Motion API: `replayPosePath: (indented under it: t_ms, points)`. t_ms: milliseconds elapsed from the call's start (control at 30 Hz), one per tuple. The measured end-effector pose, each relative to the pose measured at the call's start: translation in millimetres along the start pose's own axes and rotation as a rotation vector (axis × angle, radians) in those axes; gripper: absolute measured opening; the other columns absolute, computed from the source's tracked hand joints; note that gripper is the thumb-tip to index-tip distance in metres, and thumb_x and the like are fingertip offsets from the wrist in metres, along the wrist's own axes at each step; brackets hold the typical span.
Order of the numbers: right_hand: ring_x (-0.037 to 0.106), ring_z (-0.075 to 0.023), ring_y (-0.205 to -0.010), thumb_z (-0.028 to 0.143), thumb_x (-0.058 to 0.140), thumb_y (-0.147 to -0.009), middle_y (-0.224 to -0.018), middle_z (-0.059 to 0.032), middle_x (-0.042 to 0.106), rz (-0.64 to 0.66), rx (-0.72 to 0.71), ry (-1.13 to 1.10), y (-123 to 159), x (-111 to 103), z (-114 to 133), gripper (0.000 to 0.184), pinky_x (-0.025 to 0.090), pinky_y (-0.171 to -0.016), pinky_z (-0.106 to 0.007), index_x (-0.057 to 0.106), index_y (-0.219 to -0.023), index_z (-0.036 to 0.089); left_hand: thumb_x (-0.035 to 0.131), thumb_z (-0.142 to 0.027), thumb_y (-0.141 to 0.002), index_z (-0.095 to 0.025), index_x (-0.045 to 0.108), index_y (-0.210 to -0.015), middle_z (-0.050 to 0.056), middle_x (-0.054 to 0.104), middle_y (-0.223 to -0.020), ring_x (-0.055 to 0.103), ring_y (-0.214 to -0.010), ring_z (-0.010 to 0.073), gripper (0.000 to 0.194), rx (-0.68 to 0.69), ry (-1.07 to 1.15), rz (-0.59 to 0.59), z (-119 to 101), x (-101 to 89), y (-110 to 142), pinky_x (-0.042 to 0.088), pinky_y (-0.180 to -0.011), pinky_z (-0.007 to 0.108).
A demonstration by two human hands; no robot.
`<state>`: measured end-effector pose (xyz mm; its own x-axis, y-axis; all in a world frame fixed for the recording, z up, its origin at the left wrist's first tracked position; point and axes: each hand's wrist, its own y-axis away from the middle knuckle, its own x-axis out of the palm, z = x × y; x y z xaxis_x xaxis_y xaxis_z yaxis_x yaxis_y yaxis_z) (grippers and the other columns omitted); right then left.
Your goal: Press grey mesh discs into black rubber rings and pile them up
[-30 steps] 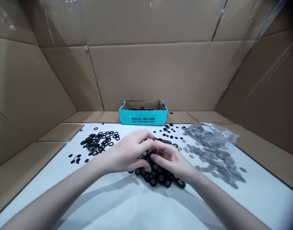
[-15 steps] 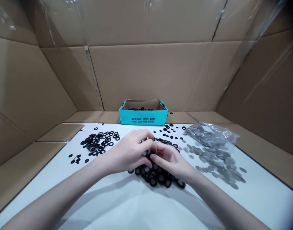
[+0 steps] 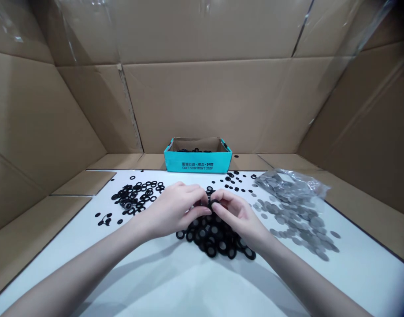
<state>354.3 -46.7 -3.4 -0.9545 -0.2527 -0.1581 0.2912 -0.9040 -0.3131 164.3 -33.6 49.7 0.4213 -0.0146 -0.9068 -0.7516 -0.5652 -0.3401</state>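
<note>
Right hand: our right hand (image 3: 239, 219) is curled almost closed, its thumb and forefinger pinching a black ring (image 3: 215, 203) at the top of the heap.
Left hand: our left hand (image 3: 173, 211) is half closed, with its fingertips (image 3: 203, 211) curving in against the right hand just beside that ring; we cannot tell whether it grips the ring too.
Under the hands: a heap of black rubber rings (image 3: 215, 240) with grey centres lies on the table, touching the heels of both hands' fingers.
Left of us: a looser spread of open black rings (image 3: 135, 198) sits well apart from the heap, with a few more (image 3: 104, 219) nearer the table's left edge.
Ahead: small black pieces (image 3: 235, 180) are scattered between the heap and the box.
Right of us: flat grey metal discs (image 3: 297, 226) lie spread out, beside a clear plastic bag (image 3: 287, 185) packed with more of them.
Far end: a teal cardboard box (image 3: 198, 161) stands at the back edge of the table, with black rings (image 3: 193, 150) inside it.
Surroundings: a white table (image 3: 122, 281) sits inside walls of brown corrugated cardboard (image 3: 205, 105), and clear plastic sheeting (image 3: 86, 31) hangs across the upper corners.
</note>
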Motion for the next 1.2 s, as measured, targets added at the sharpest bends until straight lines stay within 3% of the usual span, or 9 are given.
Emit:
replayPosePath:
  t_ms: [200,400,567,733,833,1000,1100,1200]
  points:
    - [0.053,-0.0168,-0.077,0.040,0.053,-0.088,-0.085,-0.0035,0.055,-0.041,-0.069,0.089,-0.1,1.4,-3.7,0.019,0.044,-0.068,-0.030,0.053,-0.086,0.021,0.042,-0.022,-0.096,-0.017,0.044,-0.068,-0.003,0.051,-0.064,0.045,-0.060,0.0117,0.028,-0.050,0.114,0.045,0.9,9.2,-1.6,0.035,-0.061,0.023]
    - [0.049,-0.0159,-0.073,0.024,0.050,-0.089,-0.080,-0.0031,0.054,0.005,-0.242,0.343,1.9,-2.0,5.1,0.009,0.039,-0.063,-0.030,0.050,-0.081,0.022,0.044,-0.018,-0.089,-0.017,0.039,-0.063,-0.006,0.039,-0.057,0.033,-0.053,0.0092,0.026,0.013,0.110,0.151,4.1,-1.8,-5.8,0.036,-0.066,0.025]
    - [0.048,-0.0160,-0.072,0.021,0.051,-0.088,-0.078,-0.0028,0.054,0.017,-0.297,0.407,2.6,-3.1,8.5,0.008,0.038,-0.063,-0.030,0.050,-0.080,0.022,0.043,-0.017,-0.092,-0.017,0.042,-0.068,-0.007,0.045,-0.060,0.035,-0.053,0.0088,0.024,0.029,0.068,0.221,2.2,-9.5,-5.9,0.036,-0.074,0.028]
    - [0.050,-0.0161,-0.073,0.034,0.052,-0.089,-0.080,-0.0029,0.054,-0.040,-0.111,0.204,0.9,-0.4,1.5,0.016,0.041,-0.064,-0.029,0.051,-0.079,0.021,0.051,-0.029,-0.095,-0.019,0.052,-0.089,-0.003,0.060,-0.076,0.050,-0.066,0.0126,0.012,0.023,-0.001,0.082,4.6,-5.8,-1.6,0.037,-0.073,0.028]
    - [0.051,-0.0158,-0.072,0.045,0.055,-0.087,-0.079,-0.0018,0.054,-0.034,-0.026,0.052,0.6,2.0,0.0,0.025,0.043,-0.064,-0.029,0.053,-0.082,0.021,0.063,-0.036,-0.088,-0.019,0.052,-0.101,0.000,0.064,-0.085,0.057,-0.074,0.0162,0.024,0.078,-0.087,-0.058,5.6,1.7,-1.5,0.038,-0.073,0.029]
    - [0.055,-0.0174,-0.079,0.053,0.057,-0.085,-0.084,-0.0034,0.059,0.007,0.037,-0.056,1.4,4.7,3.4,0.032,0.045,-0.069,-0.029,0.055,-0.084,0.021,0.054,-0.029,-0.094,-0.017,0.055,-0.097,0.004,0.065,-0.086,0.059,-0.078,0.0183,0.013,0.175,-0.212,-0.204,6.2,13.8,-3.5,0.039,-0.070,0.030]
    - [0.055,-0.0173,-0.079,0.051,0.057,-0.085,-0.081,-0.0026,0.058,0.020,0.043,-0.060,1.5,4.2,5.4,0.030,0.045,-0.070,-0.029,0.055,-0.083,0.021,0.052,-0.021,-0.094,-0.016,0.056,-0.099,0.005,0.064,-0.087,0.058,-0.080,0.0182,0.009,0.197,-0.202,-0.218,7.5,15.3,-3.1,0.039,-0.072,0.030]
    - [0.053,-0.0169,-0.078,0.048,0.057,-0.085,-0.080,-0.0022,0.057,0.049,0.037,-0.042,1.4,3.1,5.8,0.028,0.044,-0.068,-0.029,0.054,-0.080,0.020,0.048,-0.011,-0.093,-0.018,0.056,-0.109,0.005,0.062,-0.094,0.056,-0.085,0.0175,0.019,0.227,-0.169,-0.169,8.0,11.6,-2.4,0.039,-0.078,0.031]
